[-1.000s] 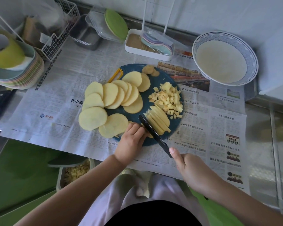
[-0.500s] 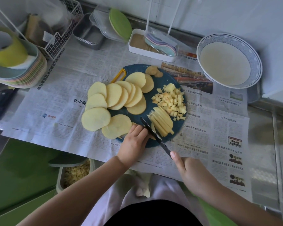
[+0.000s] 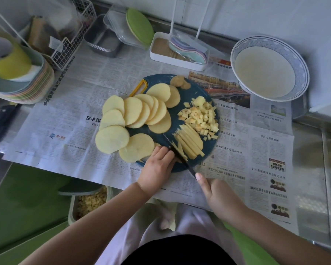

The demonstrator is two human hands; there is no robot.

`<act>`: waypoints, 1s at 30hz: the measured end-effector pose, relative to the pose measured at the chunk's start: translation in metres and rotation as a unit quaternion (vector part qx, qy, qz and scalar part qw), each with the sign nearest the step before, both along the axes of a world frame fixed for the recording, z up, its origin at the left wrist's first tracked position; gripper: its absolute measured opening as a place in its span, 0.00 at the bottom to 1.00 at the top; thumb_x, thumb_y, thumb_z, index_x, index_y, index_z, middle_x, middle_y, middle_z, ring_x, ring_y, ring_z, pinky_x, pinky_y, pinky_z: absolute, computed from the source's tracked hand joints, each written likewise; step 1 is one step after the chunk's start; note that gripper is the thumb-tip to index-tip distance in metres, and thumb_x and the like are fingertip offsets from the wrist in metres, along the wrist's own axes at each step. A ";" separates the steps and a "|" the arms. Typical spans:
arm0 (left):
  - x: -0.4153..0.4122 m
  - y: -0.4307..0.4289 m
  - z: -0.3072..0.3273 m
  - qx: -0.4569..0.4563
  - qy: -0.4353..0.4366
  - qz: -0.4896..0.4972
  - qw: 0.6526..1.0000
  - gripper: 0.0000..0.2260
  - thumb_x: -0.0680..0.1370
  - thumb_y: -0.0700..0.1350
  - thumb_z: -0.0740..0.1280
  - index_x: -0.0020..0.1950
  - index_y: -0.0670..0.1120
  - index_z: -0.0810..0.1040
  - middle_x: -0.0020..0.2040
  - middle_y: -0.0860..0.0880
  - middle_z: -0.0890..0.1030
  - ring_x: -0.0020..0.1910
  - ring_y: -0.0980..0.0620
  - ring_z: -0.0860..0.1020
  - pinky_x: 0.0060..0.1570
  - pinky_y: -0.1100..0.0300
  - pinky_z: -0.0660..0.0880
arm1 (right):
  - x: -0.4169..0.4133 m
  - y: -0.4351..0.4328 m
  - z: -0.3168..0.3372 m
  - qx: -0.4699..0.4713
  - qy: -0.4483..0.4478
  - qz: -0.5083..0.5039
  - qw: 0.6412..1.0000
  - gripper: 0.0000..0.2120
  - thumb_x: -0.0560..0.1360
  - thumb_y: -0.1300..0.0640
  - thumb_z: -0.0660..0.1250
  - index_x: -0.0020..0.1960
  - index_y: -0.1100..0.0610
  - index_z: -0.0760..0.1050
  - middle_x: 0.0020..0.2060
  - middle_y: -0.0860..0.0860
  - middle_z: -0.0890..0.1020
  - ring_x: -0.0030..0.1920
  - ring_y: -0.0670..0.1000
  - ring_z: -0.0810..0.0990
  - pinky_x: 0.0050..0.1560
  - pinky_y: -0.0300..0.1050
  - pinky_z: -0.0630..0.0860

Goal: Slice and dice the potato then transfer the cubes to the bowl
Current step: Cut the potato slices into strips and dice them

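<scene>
Since a second ago the knife (image 3: 180,157) has crept a bit closer to my left hand (image 3: 157,167), and there's one more skinny strip peeled off at that edge of the strips (image 3: 189,144). My right hand (image 3: 216,194) is wrapped around the handle with the index finger laid along the spine. I do that so the blade doesn't wobble on thin cuts. My left hand has its fingers bent down onto the uncut end (image 3: 178,159) of the slice, right against the blade, pinning it so it can't skid. Most of that end is hidden under my fingers, so I can't say how much is left. The finished strips lie just past the blade, on the side away from my left hand. The cubes (image 3: 201,117) sit in a pile just beyond them, pushed out of the way so I have room to work. The rest of the potato slices (image 3: 141,113) are fanned out ahead of my left hand, half on the cutting board (image 3: 187,92) and half spilling onto the newspaper (image 3: 75,131). The bowl (image 3: 302,73) is well off, beyond and to the outside of my right hand, with no cubes in it yet. So I'd guess I'm maybe a quarter in. Next up is probably turning these strips and chopping across them.
</scene>
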State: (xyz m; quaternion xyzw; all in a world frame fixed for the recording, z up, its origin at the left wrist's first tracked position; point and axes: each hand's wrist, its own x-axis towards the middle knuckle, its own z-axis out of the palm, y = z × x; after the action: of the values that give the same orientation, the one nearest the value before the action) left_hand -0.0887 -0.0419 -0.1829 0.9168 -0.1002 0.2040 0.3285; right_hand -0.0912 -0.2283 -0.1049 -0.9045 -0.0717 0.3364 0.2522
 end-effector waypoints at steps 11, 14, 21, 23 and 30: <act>0.007 0.022 0.009 -0.024 0.047 -0.076 0.996 0.07 0.76 0.44 0.66 0.45 0.40 0.77 0.46 0.45 0.77 0.45 0.51 0.75 0.47 0.60 0.74 | 0.035 -0.035 -0.002 0.136 0.212 -0.076 0.965 0.31 0.73 0.30 0.50 0.33 0.57 0.67 0.22 0.52 0.67 0.21 0.50 0.66 0.25 0.40 0.69; 0.011 0.024 0.024 -0.016 0.031 -0.047 0.998 0.12 0.71 0.46 0.72 0.49 0.44 0.73 0.49 0.45 0.73 0.47 0.50 0.72 0.50 0.62 0.71 | 0.037 -0.038 0.001 0.142 0.207 -0.058 0.966 0.29 0.72 0.30 0.52 0.33 0.57 0.67 0.22 0.52 0.68 0.21 0.50 0.65 0.24 0.40 0.68; 0.037 0.025 0.055 0.193 0.071 -0.195 0.959 0.29 0.63 0.51 0.80 0.57 0.52 0.69 0.54 0.51 0.76 0.56 0.51 0.70 0.57 0.58 0.60 | 0.033 -0.038 0.002 0.118 0.118 0.005 0.986 0.26 0.72 0.32 0.54 0.35 0.57 0.66 0.19 0.46 0.65 0.18 0.47 0.64 0.23 0.38 0.65; 0.044 0.021 0.058 0.216 0.090 -0.232 0.944 0.28 0.62 0.49 0.80 0.57 0.52 0.71 0.54 0.52 0.76 0.55 0.51 0.71 0.57 0.59 0.60 | 0.032 -0.037 0.001 0.094 0.085 0.016 0.992 0.27 0.72 0.31 0.54 0.37 0.56 0.68 0.20 0.45 0.65 0.19 0.45 0.63 0.25 0.38 0.64; 0.066 0.008 0.076 0.268 0.210 -0.296 0.893 0.17 0.72 0.47 0.73 0.59 0.49 0.75 0.53 0.52 0.78 0.53 0.52 0.73 0.52 0.61 0.64 | 0.033 -0.042 0.000 0.044 0.010 0.072 0.996 0.29 0.70 0.28 0.50 0.34 0.54 0.67 0.24 0.47 0.67 0.21 0.44 0.63 0.28 0.38 0.63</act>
State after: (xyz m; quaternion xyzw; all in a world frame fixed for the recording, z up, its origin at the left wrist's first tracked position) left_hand -0.0225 -0.0343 -0.1069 0.9193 -0.3467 -0.1342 0.1291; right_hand -0.0586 -0.2700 -0.1051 -0.8817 -0.1489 0.3594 0.2671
